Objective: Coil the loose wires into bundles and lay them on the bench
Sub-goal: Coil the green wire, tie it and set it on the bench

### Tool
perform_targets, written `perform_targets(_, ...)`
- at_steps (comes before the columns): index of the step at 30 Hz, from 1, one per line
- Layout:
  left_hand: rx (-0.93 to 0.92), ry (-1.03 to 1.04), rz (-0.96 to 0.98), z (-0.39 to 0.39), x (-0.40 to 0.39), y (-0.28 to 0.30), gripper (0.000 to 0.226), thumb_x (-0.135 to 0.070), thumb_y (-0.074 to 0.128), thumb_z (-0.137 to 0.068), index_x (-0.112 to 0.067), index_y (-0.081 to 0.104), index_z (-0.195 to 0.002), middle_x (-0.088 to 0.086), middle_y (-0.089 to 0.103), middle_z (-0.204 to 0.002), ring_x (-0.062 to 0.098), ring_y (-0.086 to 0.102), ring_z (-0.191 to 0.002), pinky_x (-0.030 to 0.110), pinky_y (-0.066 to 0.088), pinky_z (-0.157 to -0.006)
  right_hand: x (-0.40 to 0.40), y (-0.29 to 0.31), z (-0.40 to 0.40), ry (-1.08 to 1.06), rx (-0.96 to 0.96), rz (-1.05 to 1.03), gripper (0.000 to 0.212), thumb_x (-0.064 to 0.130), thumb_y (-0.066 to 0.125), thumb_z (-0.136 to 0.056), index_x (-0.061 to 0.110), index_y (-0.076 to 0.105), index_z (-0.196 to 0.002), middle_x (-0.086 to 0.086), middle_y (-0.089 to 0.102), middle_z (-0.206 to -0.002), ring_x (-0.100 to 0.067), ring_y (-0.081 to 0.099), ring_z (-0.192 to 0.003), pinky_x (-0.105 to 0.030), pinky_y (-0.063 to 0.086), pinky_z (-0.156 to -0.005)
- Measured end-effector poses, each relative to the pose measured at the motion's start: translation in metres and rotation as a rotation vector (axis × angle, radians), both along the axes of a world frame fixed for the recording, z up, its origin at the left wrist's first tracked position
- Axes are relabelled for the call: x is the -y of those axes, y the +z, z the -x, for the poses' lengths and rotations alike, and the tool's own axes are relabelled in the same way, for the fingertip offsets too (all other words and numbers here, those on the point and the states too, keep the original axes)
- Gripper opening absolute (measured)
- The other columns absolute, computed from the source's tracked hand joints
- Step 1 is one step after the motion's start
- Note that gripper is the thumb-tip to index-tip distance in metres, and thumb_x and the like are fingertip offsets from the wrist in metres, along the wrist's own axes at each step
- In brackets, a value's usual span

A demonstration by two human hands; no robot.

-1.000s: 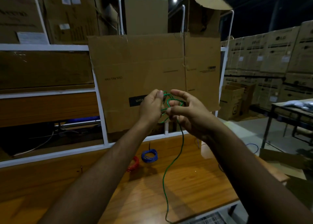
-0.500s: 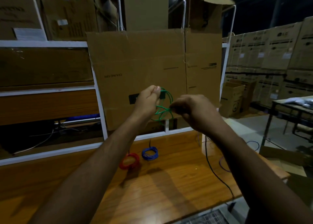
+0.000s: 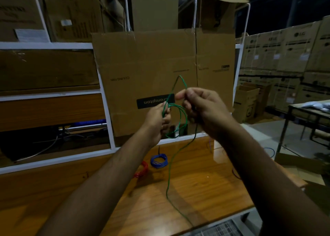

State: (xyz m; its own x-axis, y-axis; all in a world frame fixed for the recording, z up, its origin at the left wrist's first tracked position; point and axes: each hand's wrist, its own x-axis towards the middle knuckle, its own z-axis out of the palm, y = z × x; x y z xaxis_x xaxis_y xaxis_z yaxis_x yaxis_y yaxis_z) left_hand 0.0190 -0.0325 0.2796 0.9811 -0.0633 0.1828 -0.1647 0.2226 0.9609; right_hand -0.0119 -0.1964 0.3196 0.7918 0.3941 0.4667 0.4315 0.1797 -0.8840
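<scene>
A thin green wire is held up in front of me, partly wound into loops. My left hand grips the loops at their left side. My right hand pinches the wire higher up, drawing a narrow loop that peaks above both hands. The wire's loose tail hangs down from the hands and trails across the wooden bench to its front edge. On the bench lie a coiled blue bundle and a coiled red bundle, the red one partly hidden by my left forearm.
A large flattened cardboard sheet stands upright behind the bench against a white shelf frame. Cardboard boxes fill the shelves and the right background. More loose wires lie at the bench's right side. A dark table stands to the right.
My right hand has risen and pulled a tall new loop of green wire above the coil. The tail again hangs down over the bench. My left hand still holds the loops.
</scene>
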Motion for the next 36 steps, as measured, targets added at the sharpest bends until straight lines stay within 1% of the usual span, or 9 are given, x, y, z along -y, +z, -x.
perform_targets(3,-0.092,-0.108,0.094,0.001,-0.008,0.0,0.04,-0.038,0.027,-0.108,-0.017,0.041,-0.077,-0.007,0.028,-0.046,0.007,0.018,-0.035,0.02,0.016,-0.037,0.012,0.006,-0.024,-0.593,0.172,0.162,0.023,0.023,0.047,-0.104,0.02,0.07,-0.1,0.004,0.063,-0.072,-0.005,0.051,-0.057,-0.021,0.037,-0.052)
perform_targets(6,-0.114,-0.249,0.211,0.003,-0.014,0.001,0.045,-0.043,0.023,-0.107,-0.016,0.041,-0.076,-0.007,0.028,-0.045,0.006,0.02,-0.034,0.02,0.016,-0.035,0.019,-0.002,-0.041,-0.811,0.261,0.383,0.021,0.028,0.047,-0.104,0.026,0.065,-0.095,0.008,0.067,-0.079,0.002,0.057,-0.063,-0.017,0.04,-0.057)
perform_targets(12,-0.064,-0.343,0.276,0.0,-0.021,0.008,0.058,-0.066,0.018,-0.098,-0.019,0.037,-0.07,-0.008,0.026,-0.046,0.005,0.019,-0.035,0.021,0.009,-0.04,-0.002,-0.038,-0.041,-0.504,0.021,0.278,0.035,0.035,0.033,-0.106,0.019,0.06,-0.092,0.0,0.069,-0.101,-0.002,0.051,-0.064,-0.025,0.033,-0.058)
perform_targets(15,-0.069,-0.348,0.255,0.002,-0.02,0.007,0.046,-0.049,0.026,-0.105,-0.02,0.036,-0.072,-0.008,0.027,-0.048,0.005,0.021,-0.036,0.021,0.013,-0.038,-0.008,-0.044,-0.034,-0.483,0.015,0.193,0.044,0.046,0.029,-0.107,0.028,0.064,-0.089,-0.001,0.071,-0.101,0.005,0.05,-0.046,-0.023,0.026,-0.054)
perform_targets(18,-0.06,-0.369,0.281,0.003,-0.025,0.008,0.036,-0.033,0.026,-0.106,-0.018,0.038,-0.075,-0.008,0.028,-0.048,0.005,0.023,-0.036,0.02,0.018,-0.037,-0.008,-0.04,-0.036,-0.453,0.017,0.139,0.034,0.043,0.032,-0.107,0.044,0.056,-0.084,0.002,0.071,-0.11,0.004,0.047,-0.053,-0.025,0.027,-0.057)
perform_targets(23,-0.059,-0.425,0.216,0.006,-0.025,0.008,0.035,-0.034,0.026,-0.104,-0.018,0.039,-0.076,-0.009,0.026,-0.048,0.005,0.02,-0.036,0.019,0.017,-0.036,-0.009,-0.029,-0.035,-0.302,-0.04,0.165,0.042,0.055,0.025,-0.104,0.029,0.052,-0.124,0.003,0.062,-0.127,0.01,0.055,-0.06,-0.021,0.037,-0.057)
perform_targets(26,-0.044,-0.436,0.174,0.008,-0.019,0.01,0.043,-0.056,0.034,-0.096,-0.019,0.038,-0.074,-0.008,0.025,-0.047,0.008,0.011,-0.039,0.018,0.014,-0.037,-0.016,-0.032,-0.036,-0.238,-0.039,0.252,0.056,0.067,0.026,-0.099,0.029,0.061,-0.121,-0.002,0.069,-0.115,-0.007,0.068,-0.093,-0.033,0.053,-0.078)
perform_targets(30,0.003,-0.372,0.193,0.006,-0.021,0.014,0.037,-0.04,0.031,-0.105,-0.018,0.04,-0.076,-0.008,0.028,-0.049,0.005,0.023,-0.036,0.018,0.022,-0.036,-0.019,-0.041,-0.037,-0.242,0.015,0.229,0.055,0.054,0.031,-0.104,0.013,0.065,-0.09,-0.003,0.062,-0.069,-0.01,0.056,-0.058,-0.023,0.042,-0.055)
perform_targets(36,0.005,-0.4,0.229,0.01,-0.018,0.013,0.024,-0.027,0.038,-0.101,-0.014,0.044,-0.082,-0.008,0.029,-0.054,0.005,0.023,-0.043,0.02,0.022,-0.042,-0.016,-0.039,-0.037,-0.227,-0.122,-0.09,0.04,0.042,0.039,-0.105,0.016,0.058,-0.082,0.004,0.046,-0.057,-0.011,0.036,-0.048,-0.024,0.027,-0.046)
